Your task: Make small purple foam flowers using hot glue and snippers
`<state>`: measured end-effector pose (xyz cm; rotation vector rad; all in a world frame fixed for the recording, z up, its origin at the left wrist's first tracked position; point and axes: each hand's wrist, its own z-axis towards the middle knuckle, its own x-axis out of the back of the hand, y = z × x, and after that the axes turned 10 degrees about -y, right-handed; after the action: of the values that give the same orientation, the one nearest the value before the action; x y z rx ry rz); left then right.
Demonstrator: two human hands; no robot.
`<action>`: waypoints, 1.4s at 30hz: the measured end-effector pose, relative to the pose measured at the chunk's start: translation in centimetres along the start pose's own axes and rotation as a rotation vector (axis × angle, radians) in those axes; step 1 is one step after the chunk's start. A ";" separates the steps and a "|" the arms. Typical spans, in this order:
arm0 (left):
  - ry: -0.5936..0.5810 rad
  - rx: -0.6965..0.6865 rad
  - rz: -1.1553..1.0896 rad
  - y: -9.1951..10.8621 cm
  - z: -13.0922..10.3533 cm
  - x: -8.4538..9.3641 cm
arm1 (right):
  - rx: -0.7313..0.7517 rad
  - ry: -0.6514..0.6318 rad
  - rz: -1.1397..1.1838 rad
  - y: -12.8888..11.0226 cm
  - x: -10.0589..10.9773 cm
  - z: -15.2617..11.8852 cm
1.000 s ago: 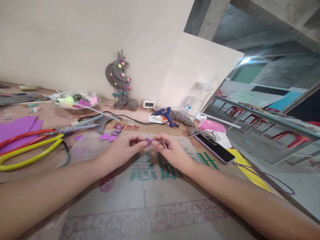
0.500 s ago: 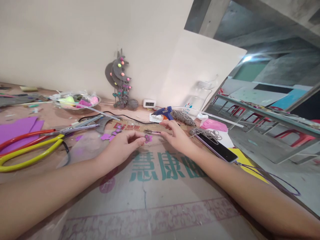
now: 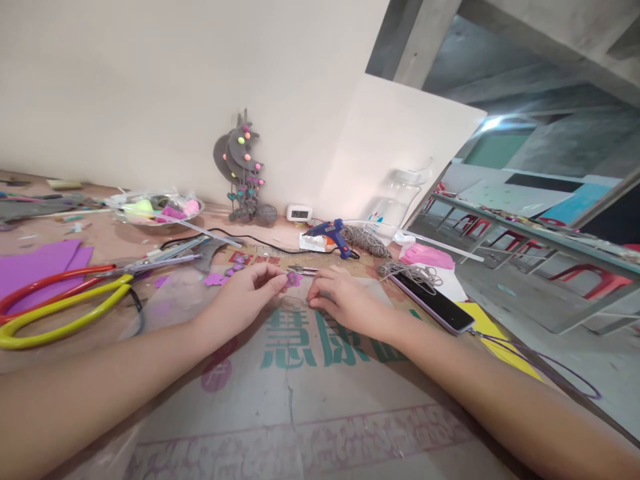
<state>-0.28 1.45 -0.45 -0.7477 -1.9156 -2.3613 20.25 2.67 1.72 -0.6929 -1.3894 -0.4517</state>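
A pale wall [image 3: 150,80] rises beyond both hands and bounds the reach forward. The worktable [image 3: 45,230] runs well past the left hand to the left, while its bare edge slants down on the right, outside the right forearm, with floor beyond it. Under both hands lies a printed board [image 3: 250,400], and its broad near part between the forearms gives room to move. Large scissors [image 3: 123,283] with red and yellow handles lie left of the left hand; a bowl [image 3: 193,217] of bright pieces sits beyond them. Right of the right hand, a phone [image 3: 445,307] lies near the table edge, and a blue glue gun [image 3: 334,229] lies just beyond the same hand.

The left hand [image 3: 255,287] is palm inward, thumb and forefinger pressed together on a purple flower [image 3: 294,279]. The right hand [image 3: 343,293] rests low, fingers loosely curled toward the left one; whether they hold anything cannot be told. A slim metal tool [image 3: 303,270] lies at its forefinger, contact unclear. The flower, smallest of these, sits at the left fingertips, between the hands and apart from the right.
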 end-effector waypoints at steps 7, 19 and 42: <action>-0.018 0.008 -0.040 0.3 0.0 0.1 | -0.084 0.112 0.078 1.0 3.4 -1.6; -0.028 0.034 -0.073 0.2 0.3 0.1 | -0.398 0.305 0.164 6.4 2.7 -2.3; -0.015 0.069 -0.108 0.3 0.3 0.0 | -0.566 0.300 0.313 13.2 0.7 5.8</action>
<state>-0.07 1.69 -0.15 -0.6758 -2.0826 -2.3401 24.87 16.33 0.25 -1.2271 -0.8465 -0.6759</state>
